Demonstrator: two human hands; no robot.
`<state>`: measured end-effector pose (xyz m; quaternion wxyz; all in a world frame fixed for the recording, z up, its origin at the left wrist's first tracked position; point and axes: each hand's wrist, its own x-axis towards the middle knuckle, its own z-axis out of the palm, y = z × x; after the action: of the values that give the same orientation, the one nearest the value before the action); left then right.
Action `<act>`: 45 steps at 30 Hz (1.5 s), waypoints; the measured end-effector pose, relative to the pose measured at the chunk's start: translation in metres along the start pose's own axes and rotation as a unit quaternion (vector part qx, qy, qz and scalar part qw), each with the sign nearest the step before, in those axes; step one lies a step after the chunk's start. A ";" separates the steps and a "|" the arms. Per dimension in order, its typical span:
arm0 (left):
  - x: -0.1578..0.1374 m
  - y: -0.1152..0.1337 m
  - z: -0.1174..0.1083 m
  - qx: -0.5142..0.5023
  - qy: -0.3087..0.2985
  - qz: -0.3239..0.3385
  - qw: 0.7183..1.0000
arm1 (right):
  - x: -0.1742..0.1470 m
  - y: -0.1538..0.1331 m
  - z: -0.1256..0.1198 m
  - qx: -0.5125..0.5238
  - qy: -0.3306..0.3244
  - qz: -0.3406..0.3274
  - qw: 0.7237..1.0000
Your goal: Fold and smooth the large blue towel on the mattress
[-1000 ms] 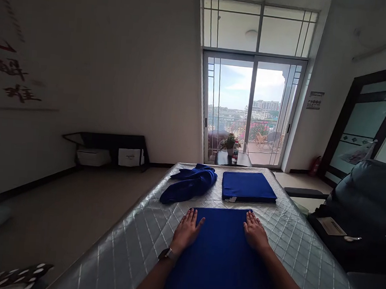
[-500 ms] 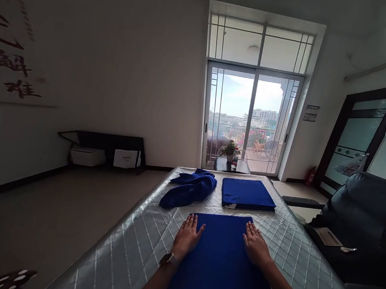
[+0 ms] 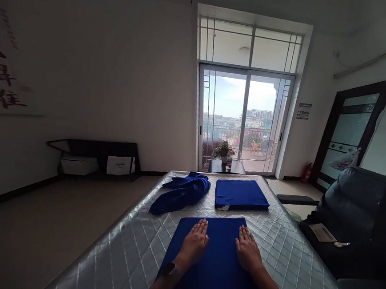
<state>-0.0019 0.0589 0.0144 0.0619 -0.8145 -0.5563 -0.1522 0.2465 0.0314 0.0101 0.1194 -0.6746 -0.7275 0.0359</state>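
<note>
A flat, folded blue cloth lies before me on the silver quilted table cover. My left hand rests flat on its left part, fingers stretched out and pointing away from me. Near the right edge, my right hand also lies flat with straight fingers. Both palms face down, and neither hand grips anything. Beyond them sits a neat folded blue stack with a white tag at its front edge. To its left is a crumpled blue cloth.
A black armchair with a card on it stands along the right side. Past the table's far end, a small dark table holds a potted plant and a bottle. A low black bench is against the left wall.
My left hand has slid inward from the left edge of the folded cloth onto its surface. The right hand stays near the right edge. The view has shifted slightly.
</note>
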 end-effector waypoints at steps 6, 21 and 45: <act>0.023 0.119 0.012 -0.107 -0.035 0.120 0.986 | -0.004 0.003 -0.001 -0.015 -0.009 -0.023 1.000; -0.044 -0.078 0.016 0.024 -0.027 -0.040 0.999 | -0.005 -0.003 -0.010 0.008 -0.020 0.001 1.000; -0.034 0.097 -0.031 -0.124 -0.072 0.105 0.984 | -0.059 0.003 -0.010 -0.032 -0.009 -0.048 0.998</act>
<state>0.0713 -0.0163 0.0395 -0.0642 -0.8785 -0.4479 -0.1534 0.2555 -0.0276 0.0116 0.0930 -0.6423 -0.7607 0.0129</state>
